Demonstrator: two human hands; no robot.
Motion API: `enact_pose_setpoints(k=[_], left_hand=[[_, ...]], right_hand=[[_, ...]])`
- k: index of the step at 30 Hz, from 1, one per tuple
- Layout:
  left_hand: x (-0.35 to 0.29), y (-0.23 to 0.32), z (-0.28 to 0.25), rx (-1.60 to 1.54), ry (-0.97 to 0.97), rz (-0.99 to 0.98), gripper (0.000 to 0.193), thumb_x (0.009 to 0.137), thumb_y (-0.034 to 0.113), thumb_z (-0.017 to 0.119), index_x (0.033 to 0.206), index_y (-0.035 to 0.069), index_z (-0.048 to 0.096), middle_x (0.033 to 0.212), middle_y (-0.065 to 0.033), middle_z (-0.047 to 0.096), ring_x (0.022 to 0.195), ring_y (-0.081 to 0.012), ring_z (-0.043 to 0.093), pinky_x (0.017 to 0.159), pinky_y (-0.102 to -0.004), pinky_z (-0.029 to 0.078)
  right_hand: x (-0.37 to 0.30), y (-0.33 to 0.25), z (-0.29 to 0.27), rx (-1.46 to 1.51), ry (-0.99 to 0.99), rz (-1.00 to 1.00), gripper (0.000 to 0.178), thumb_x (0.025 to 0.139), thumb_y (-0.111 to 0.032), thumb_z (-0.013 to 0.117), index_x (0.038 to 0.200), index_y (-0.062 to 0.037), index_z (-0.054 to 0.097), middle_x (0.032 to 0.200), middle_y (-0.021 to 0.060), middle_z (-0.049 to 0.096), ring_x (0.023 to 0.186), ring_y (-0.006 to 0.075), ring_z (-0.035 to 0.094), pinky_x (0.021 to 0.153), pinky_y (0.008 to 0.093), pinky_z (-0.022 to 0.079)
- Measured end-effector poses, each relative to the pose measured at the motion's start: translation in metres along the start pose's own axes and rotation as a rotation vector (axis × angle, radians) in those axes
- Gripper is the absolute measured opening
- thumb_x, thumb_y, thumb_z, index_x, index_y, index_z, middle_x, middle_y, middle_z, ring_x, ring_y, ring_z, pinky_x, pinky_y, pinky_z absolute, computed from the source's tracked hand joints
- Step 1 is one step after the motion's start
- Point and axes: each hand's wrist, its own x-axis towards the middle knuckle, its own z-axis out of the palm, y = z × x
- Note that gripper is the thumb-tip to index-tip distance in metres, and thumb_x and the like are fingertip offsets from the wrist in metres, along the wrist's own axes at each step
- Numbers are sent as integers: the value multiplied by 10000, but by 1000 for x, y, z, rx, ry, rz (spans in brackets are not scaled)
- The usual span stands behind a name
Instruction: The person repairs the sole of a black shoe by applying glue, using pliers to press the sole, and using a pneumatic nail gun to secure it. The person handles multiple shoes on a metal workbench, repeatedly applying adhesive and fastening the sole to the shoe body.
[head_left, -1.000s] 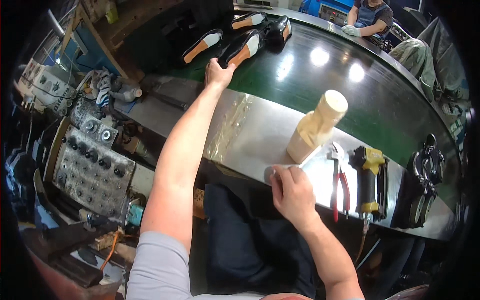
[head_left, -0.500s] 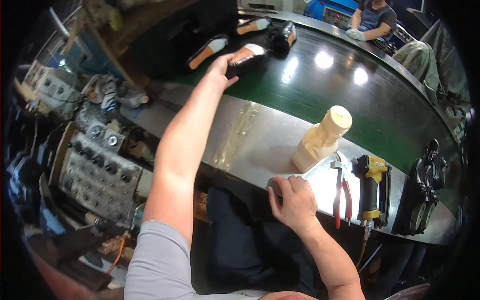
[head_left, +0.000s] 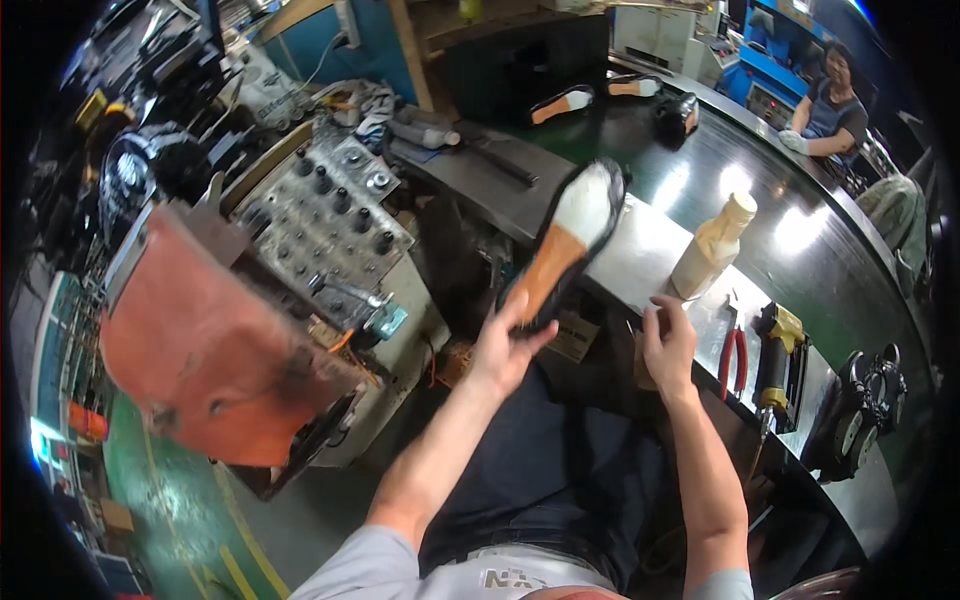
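Observation:
My left hand point(head_left: 508, 345) grips a black shoe point(head_left: 572, 235) by its heel end, in front of the workbench. The shoe's underside faces up, tan at the heel and white toward the toe, with black edges. My right hand point(head_left: 668, 345) is at the bench's front edge, fingers curled; whether anything is inside them is hidden. Just beyond it stands a cream-coloured bottle point(head_left: 708, 250). To its right lie red-handled pliers point(head_left: 735, 360) and a yellow and black air stapler point(head_left: 778, 355) with a hose.
More shoes point(head_left: 563, 104) lie soles up on the dark conveyor belt point(head_left: 650, 150). Black shoes point(head_left: 860, 420) sit at the right end. On my left stands a machine with a knobbed panel point(head_left: 320, 210) and a red cover point(head_left: 200, 345). A co-worker point(head_left: 832, 115) is across the belt.
My left hand has picked the shoe off the belt and brought it back toward me. My right hand has stayed near the bench edge. The view has turned left.

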Motion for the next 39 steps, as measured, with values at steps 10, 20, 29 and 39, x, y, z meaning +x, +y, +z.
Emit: enact_pose_setpoints(k=[10,20,29,39], left_hand=[[-178,-60,-123,-89,145,4,441,972,282,624,1356,89,528,1346,-80,586,1229,-286,566,1004,-540,494],[-206,-74,-157,-116,157,22,535,952,329,651,1387,61,492,1326,-154,593,1197,-335,586,1067,-567,448],[-215,-110,-136,171,36,57,873,850,383,782,1511,97,287,1471,-102,444,1332,-251,468,1119,-492,391],[-157,-70,-120,839,-195,96,885,840,230,809,1518,-6,290,1547,-146,336,1452,-273,301,1206,-413,198]], right_hand=[[-63,-78,70,670,-3,86,472,1084,-356,413,1373,10,486,1230,106,586,1076,175,570,985,340,448],[-4,-99,4,1154,-1271,120,840,1037,-620,190,1146,71,654,1114,226,696,884,277,709,772,411,564],[-173,-43,61,881,-421,801,585,879,-309,734,1334,-11,520,1151,23,630,1086,147,580,999,344,440],[-188,28,9,990,-643,683,722,674,-238,880,1285,-13,567,1164,52,650,1083,167,605,982,328,471]])
